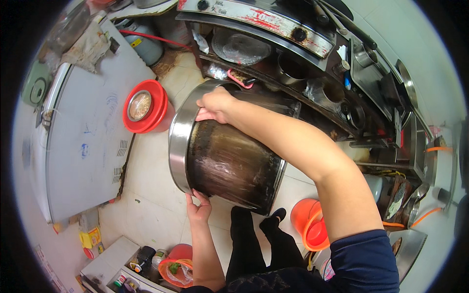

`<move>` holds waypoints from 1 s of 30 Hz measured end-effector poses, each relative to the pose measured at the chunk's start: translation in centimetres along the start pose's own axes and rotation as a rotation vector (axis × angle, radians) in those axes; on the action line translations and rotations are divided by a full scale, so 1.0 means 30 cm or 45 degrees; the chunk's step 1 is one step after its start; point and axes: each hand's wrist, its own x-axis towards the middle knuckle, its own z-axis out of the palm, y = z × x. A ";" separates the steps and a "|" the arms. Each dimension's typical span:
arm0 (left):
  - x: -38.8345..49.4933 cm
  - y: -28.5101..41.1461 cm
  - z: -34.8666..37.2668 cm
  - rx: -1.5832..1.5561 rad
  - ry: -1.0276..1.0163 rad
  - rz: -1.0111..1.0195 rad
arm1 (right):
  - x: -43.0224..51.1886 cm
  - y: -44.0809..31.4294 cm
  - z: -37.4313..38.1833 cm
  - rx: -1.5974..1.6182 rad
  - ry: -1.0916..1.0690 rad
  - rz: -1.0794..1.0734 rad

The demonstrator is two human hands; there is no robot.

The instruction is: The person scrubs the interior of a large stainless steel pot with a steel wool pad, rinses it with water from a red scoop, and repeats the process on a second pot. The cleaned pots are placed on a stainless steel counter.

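Observation:
A large metal drum [231,161], dark and brown-stained along its side, is tilted on its side before me, with a broad shiny steel band [178,154] around its left end. My right hand [216,106] reaches across the drum and grips the edge of this band near the top. At the band's lower edge, my left hand [199,207] has its fingers hooked on the rim. The far end of the drum sits close to my feet. Its opening faces away and its inside is hidden.
A gas stove [263,18] has a shelf of pots [291,69] below. Red buckets [161,113] with a steel bowl [139,105] stand left, beside a white chest freezer [91,128]. Orange buckets [306,216] stand right of my legs; a lined bin [176,273] is lower left.

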 end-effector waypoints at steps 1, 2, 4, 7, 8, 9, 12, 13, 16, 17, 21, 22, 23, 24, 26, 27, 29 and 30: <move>0.003 0.004 0.000 -0.014 -0.018 0.023 | 0.018 0.005 0.007 -0.044 0.027 0.010; 0.005 0.004 -0.001 -0.089 -0.004 0.033 | 0.025 0.007 0.006 -0.012 -0.023 -0.008; -0.010 -0.002 -0.005 -0.032 -0.018 0.005 | 0.012 0.012 -0.003 0.038 -0.078 -0.017; -0.042 -0.024 0.003 0.035 -0.011 0.026 | -0.059 0.006 -0.036 0.101 -0.117 -0.048; -0.053 -0.035 0.008 0.106 -0.021 0.059 | -0.091 0.002 -0.054 0.114 -0.100 -0.065; -0.061 -0.048 0.012 0.179 -0.031 0.092 | -0.126 -0.003 -0.075 0.140 -0.060 -0.079; -0.075 -0.102 0.030 0.295 -0.049 0.077 | -0.250 -0.012 -0.186 0.266 -0.066 -0.168; -0.081 -0.126 0.036 0.419 -0.042 0.135 | -0.296 -0.010 -0.235 0.319 -0.089 -0.215; -0.104 -0.229 0.053 0.676 -0.068 0.207 | -0.443 0.011 -0.407 0.498 -0.132 -0.370; -0.114 -0.273 0.059 0.735 -0.102 0.188 | -0.503 0.029 -0.479 0.560 -0.123 -0.405; -0.152 -0.496 0.019 1.158 -0.182 0.247 | -0.774 0.190 -0.783 0.789 0.216 -0.536; -0.155 -0.557 -0.016 1.355 -0.242 0.291 | -0.827 0.245 -0.871 0.933 0.231 -0.563; -0.144 -0.618 -0.059 1.407 -0.198 0.258 | -0.887 0.321 -0.955 1.003 0.405 -0.507; -0.131 -0.672 -0.107 1.469 -0.241 0.153 | -0.942 0.405 -1.046 1.125 0.622 -0.428; -0.075 -0.773 -0.234 1.716 -0.260 0.066 | -1.027 0.612 -1.217 1.193 0.878 -0.354; -0.028 -0.822 -0.306 1.917 -0.149 0.148 | -1.043 0.735 -1.286 1.241 0.927 -0.324; 0.082 -0.910 -0.432 2.047 -0.254 -0.045 | -1.066 1.002 -1.407 1.331 0.925 -0.242; 0.138 -0.947 -0.505 2.198 -0.197 0.061 | -1.060 1.133 -1.474 1.292 1.006 -0.124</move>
